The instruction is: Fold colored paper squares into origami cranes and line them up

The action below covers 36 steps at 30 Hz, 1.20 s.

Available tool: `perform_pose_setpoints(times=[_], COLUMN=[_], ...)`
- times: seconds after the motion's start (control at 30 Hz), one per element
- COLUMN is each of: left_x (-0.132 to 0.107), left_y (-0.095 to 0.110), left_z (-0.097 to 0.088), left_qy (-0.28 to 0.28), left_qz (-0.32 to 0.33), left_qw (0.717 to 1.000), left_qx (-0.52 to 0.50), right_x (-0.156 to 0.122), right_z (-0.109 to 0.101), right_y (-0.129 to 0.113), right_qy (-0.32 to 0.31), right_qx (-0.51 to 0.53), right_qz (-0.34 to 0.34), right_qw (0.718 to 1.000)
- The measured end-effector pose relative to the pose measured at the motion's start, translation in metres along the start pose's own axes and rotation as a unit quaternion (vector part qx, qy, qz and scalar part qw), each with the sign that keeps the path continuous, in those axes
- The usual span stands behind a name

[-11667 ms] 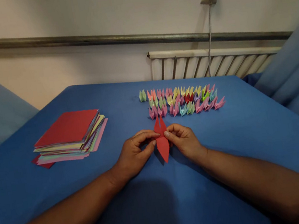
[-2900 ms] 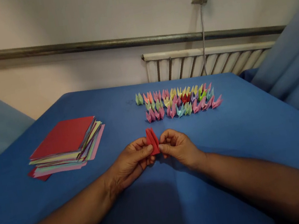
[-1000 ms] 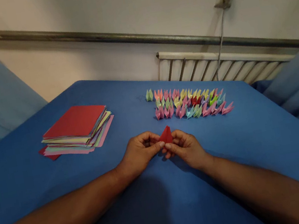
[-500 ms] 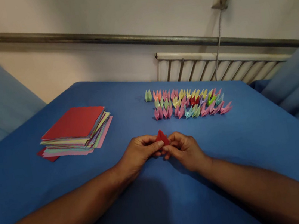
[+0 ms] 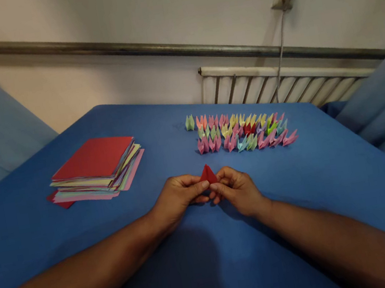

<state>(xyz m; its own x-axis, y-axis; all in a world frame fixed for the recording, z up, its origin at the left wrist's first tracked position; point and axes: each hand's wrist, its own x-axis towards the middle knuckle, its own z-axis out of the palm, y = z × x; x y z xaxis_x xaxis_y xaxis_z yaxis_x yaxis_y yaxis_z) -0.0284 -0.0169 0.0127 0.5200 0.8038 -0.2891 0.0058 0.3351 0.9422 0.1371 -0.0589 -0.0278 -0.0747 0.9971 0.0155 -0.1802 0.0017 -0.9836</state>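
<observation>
A small folded red paper piece (image 5: 207, 174) sticks up as a triangle between my two hands, just above the blue table (image 5: 212, 267). My left hand (image 5: 178, 199) pinches its left side with thumb and fingers closed. My right hand (image 5: 237, 191) pinches the right side the same way. Most of the piece is hidden behind my fingertips. Beyond my hands, several small folded paper pieces (image 5: 240, 131) in pink, yellow, green and red stand in rows.
A stack of coloured paper sheets (image 5: 96, 171) with a red sheet on top lies at the left of the table. Blue cloth-covered shapes flank both sides. A white rail frame (image 5: 278, 82) and a metal pipe run along the wall behind.
The red paper went from a long flat diamond to a compact folded triangle. Over the last second my hands stayed pinched on it and barely shifted.
</observation>
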Motion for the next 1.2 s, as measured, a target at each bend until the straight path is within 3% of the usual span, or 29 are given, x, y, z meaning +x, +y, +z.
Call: perform_pose_setpoints(times=[0.1, 0.2, 0.37, 0.5, 0.6, 0.73, 1.2], left_x=[0.0, 0.0, -0.002, 0.001, 0.003, 0.003, 0.001], left_y=[-0.001, -0.002, -0.001, 0.001, -0.001, -0.004, -0.004], left_z=[0.001, 0.003, 0.005, 0.004, 0.003, 0.002, 0.003], left_qy=[0.028, 0.018, 0.06, 0.084, 0.082, 0.071, 0.044], left_qz=[0.018, 0.018, 0.03, 0.046, 0.049, 0.062, 0.088], left_qw=[0.999, 1.0, 0.998, 0.995, 0.995, 0.992, 0.98], left_qx=[0.007, -0.006, -0.009, -0.002, 0.019, 0.079, 0.172], right_x=[0.0, -0.002, -0.002, 0.0, -0.001, -0.004, -0.009], right_z=[-0.001, -0.001, -0.002, -0.005, -0.006, -0.006, -0.003], right_y=[0.0, 0.001, 0.001, -0.001, -0.006, -0.013, -0.017], right_qy=[-0.018, -0.023, 0.008, 0.058, 0.093, 0.087, 0.071], right_qx=[-0.021, -0.052, -0.102, -0.149, -0.179, -0.201, -0.258], right_qz=[-0.019, -0.036, -0.024, -0.083, -0.152, -0.2, -0.253], right_qw=[0.999, 0.998, 0.994, 0.984, 0.968, 0.955, 0.93])
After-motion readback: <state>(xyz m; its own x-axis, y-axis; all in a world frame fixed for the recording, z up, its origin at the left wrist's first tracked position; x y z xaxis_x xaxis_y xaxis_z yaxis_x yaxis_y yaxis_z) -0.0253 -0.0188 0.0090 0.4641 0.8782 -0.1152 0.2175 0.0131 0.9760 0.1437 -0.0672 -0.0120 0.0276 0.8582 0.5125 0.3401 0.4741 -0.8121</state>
